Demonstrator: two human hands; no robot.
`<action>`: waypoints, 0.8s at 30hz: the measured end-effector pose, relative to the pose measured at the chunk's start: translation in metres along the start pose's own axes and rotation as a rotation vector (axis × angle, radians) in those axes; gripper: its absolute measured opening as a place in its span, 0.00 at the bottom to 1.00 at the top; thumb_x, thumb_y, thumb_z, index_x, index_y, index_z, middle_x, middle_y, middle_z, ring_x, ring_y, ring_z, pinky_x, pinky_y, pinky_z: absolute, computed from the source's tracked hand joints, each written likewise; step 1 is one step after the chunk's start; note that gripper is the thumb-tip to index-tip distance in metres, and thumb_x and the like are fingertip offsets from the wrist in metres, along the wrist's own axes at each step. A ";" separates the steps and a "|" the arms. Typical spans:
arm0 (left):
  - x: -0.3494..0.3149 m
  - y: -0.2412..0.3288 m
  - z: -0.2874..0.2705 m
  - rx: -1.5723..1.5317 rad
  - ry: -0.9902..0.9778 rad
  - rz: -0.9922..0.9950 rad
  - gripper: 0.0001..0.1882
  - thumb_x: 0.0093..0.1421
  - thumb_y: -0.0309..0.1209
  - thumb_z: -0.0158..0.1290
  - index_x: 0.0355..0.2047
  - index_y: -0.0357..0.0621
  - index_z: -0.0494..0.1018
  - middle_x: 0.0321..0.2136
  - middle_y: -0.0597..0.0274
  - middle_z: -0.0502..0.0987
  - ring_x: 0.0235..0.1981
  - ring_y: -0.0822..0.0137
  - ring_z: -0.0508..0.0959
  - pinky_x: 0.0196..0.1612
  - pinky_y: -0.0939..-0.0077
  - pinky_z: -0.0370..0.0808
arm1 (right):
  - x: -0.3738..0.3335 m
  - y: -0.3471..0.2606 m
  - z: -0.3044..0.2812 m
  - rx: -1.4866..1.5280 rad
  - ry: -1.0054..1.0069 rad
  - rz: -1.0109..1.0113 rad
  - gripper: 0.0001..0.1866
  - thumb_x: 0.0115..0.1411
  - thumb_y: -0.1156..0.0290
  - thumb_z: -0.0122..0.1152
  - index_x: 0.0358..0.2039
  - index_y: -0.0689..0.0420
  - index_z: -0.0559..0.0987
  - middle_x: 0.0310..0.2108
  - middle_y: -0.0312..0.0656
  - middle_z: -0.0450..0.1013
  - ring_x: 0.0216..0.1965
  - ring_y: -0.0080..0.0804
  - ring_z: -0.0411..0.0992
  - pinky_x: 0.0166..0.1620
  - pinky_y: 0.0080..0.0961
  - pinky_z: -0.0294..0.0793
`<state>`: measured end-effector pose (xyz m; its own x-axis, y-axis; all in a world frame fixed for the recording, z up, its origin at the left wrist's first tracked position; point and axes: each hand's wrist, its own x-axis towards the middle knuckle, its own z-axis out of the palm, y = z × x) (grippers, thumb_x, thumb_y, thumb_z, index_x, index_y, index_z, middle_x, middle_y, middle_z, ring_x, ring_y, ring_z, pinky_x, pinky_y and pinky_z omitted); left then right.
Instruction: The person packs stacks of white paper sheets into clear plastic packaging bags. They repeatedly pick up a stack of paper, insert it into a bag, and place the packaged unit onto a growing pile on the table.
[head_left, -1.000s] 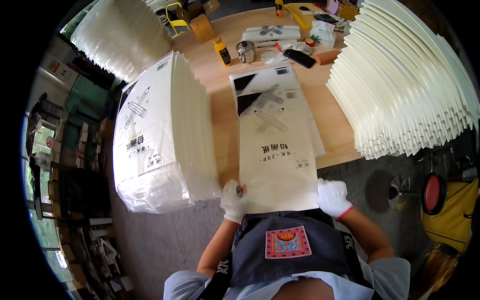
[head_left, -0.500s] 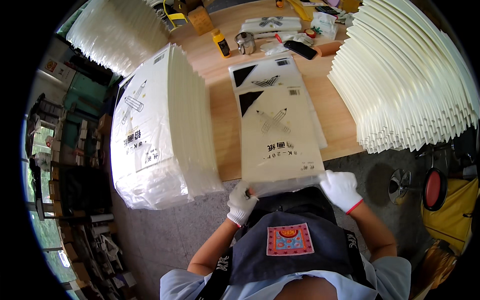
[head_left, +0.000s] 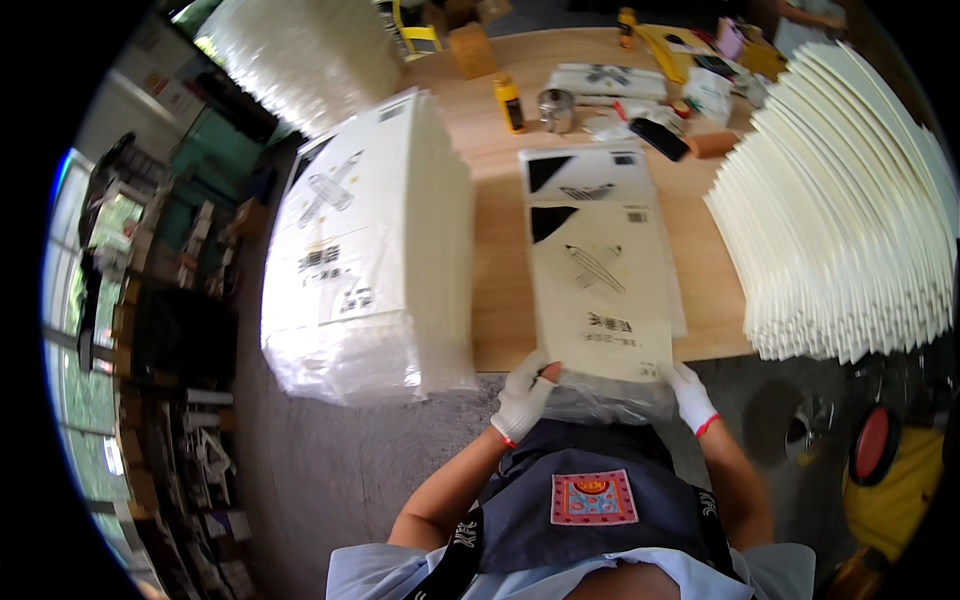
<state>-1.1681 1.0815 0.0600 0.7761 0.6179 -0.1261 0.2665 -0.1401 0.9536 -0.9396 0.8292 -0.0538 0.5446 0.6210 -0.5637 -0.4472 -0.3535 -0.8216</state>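
A flat pack of cream paper in a clear plastic bag (head_left: 600, 285), with crossed pencils and a black corner printed on it, lies partly over the table's near edge. My left hand (head_left: 525, 397), in a white glove with a bare fingertip, is closed on its near left corner. My gloved right hand (head_left: 692, 397) holds the near right corner, its fingertips partly hidden. Between the hands, the bag's loose clear end (head_left: 610, 400) hangs crumpled past the paper. Beneath the pack and farther back lies a similar printed pack (head_left: 590, 178).
A tall stack of bagged packs (head_left: 350, 220) stands left; fanned cream sheets (head_left: 840, 220) pile up on the right. Toward the back of the table (head_left: 500, 260) are a yellow bottle (head_left: 509, 105), a metal pot (head_left: 556, 110) and a black phone (head_left: 659, 139). A red-seated stool (head_left: 873, 445) stands right.
The whole view has shifted, so the table things appear farther right. My hands have come closer together at the pack's near end, and more of the loose plastic shows between them.
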 end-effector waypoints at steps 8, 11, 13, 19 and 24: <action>-0.060 0.178 -0.150 0.595 0.493 0.784 0.09 0.62 0.33 0.57 0.40 0.47 0.71 0.24 0.64 0.70 0.21 0.62 0.73 0.25 0.66 0.71 | -0.021 -0.152 0.183 0.362 -0.638 -0.072 0.23 0.70 0.61 0.56 0.60 0.60 0.73 0.52 0.37 0.75 0.51 0.24 0.73 0.54 0.23 0.72; -0.062 0.179 -0.229 0.175 1.091 0.567 0.19 0.71 0.36 0.49 0.59 0.43 0.67 0.31 0.71 0.70 0.27 0.76 0.71 0.33 0.79 0.74 | 0.009 -0.220 0.248 -0.006 -0.659 -0.324 0.20 0.70 0.55 0.56 0.49 0.58 0.79 0.33 0.33 0.75 0.35 0.21 0.70 0.39 0.25 0.71; -0.055 0.193 -0.283 -0.271 1.160 0.480 0.21 0.71 0.35 0.53 0.60 0.41 0.68 0.35 0.70 0.74 0.35 0.78 0.75 0.39 0.83 0.74 | 0.001 -0.268 0.297 -0.016 -0.716 -0.536 0.22 0.69 0.49 0.55 0.36 0.57 0.81 0.19 0.30 0.69 0.23 0.20 0.63 0.30 0.25 0.66; -0.049 0.037 -0.365 0.313 1.033 0.096 0.19 0.71 0.43 0.50 0.52 0.42 0.71 0.39 0.65 0.75 0.39 0.69 0.74 0.45 0.73 0.72 | -0.015 -0.305 0.340 -0.543 -0.427 -0.451 0.34 0.63 0.36 0.57 0.21 0.58 0.71 0.17 0.38 0.71 0.23 0.25 0.72 0.29 0.29 0.69; -0.054 -0.083 -0.230 0.220 0.981 -0.048 0.19 0.69 0.44 0.50 0.51 0.44 0.71 0.42 0.58 0.76 0.43 0.61 0.75 0.47 0.65 0.73 | -0.031 -0.262 0.287 -0.588 -0.650 -0.401 0.31 0.67 0.40 0.55 0.41 0.61 0.78 0.33 0.43 0.80 0.31 0.28 0.79 0.36 0.24 0.79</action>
<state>-1.3633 1.2375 0.0503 -0.0252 0.9770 0.2118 0.4616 -0.1765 0.8694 -1.0427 1.1032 0.2031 0.0012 0.9757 -0.2192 0.2097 -0.2145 -0.9539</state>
